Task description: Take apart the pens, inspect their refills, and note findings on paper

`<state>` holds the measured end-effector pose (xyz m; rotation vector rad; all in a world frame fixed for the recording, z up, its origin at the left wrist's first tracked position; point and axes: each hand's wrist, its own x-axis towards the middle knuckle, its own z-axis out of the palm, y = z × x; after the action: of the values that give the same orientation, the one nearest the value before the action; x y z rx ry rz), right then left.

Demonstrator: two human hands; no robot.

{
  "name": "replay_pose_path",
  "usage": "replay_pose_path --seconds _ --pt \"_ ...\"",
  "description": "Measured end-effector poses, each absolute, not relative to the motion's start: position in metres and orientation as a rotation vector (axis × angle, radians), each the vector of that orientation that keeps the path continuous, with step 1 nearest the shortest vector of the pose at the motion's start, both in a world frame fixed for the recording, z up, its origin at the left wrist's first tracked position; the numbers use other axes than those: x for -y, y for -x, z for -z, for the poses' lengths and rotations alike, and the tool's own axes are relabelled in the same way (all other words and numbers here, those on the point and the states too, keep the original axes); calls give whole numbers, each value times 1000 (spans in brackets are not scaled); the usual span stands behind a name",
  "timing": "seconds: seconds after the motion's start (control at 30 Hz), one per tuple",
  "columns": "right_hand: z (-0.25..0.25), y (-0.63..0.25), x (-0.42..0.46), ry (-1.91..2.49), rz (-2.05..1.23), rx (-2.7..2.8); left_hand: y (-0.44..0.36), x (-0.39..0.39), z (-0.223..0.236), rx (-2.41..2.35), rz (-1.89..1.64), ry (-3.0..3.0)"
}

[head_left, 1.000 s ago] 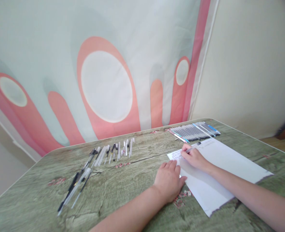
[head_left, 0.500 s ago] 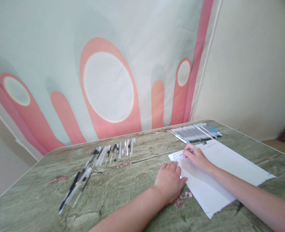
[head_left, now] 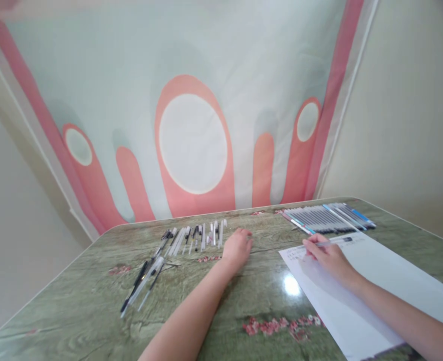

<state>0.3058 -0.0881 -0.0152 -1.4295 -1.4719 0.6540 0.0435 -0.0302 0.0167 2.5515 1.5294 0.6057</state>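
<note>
At the lower right of the frame, the right hand [head_left: 332, 258] has its grip closed on a pen [head_left: 334, 241], slanted over the lettered upper-left corner of the paper [head_left: 379, 271]; whether the tip touches cannot be told. It looks like writing in hand, and a further stroke would call for a steady sheet. The left hand [head_left: 237, 248], grip open and loosely curled, is off the paper at centre, near loose pens and parts [head_left: 176, 243] on the table [head_left: 89, 286]. Lined-up pens [head_left: 319, 219] lie right of centre.
</note>
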Motion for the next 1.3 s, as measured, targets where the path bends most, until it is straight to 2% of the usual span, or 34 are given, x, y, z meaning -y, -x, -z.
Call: replay_pose_path --seconds 0.13,0.33,0.47,0.73,1.3 --pt "1 -294 91 1394 -663 1533 -10 2 -15 -1794 -603 -2469" --pt "-14 -244 93 1179 -999 1680 2 -15 -9 -1960 -527 -2494" --pt "-15 -203 77 1115 -1100 1529 -3 -24 -8 -1997 -504 -2518" --pt "6 -158 34 1104 -1083 982 -4 -27 4 -2086 -629 -2578" --pt "19 -159 37 1072 -1026 1088 -6 -32 2 -2100 -393 -2569"
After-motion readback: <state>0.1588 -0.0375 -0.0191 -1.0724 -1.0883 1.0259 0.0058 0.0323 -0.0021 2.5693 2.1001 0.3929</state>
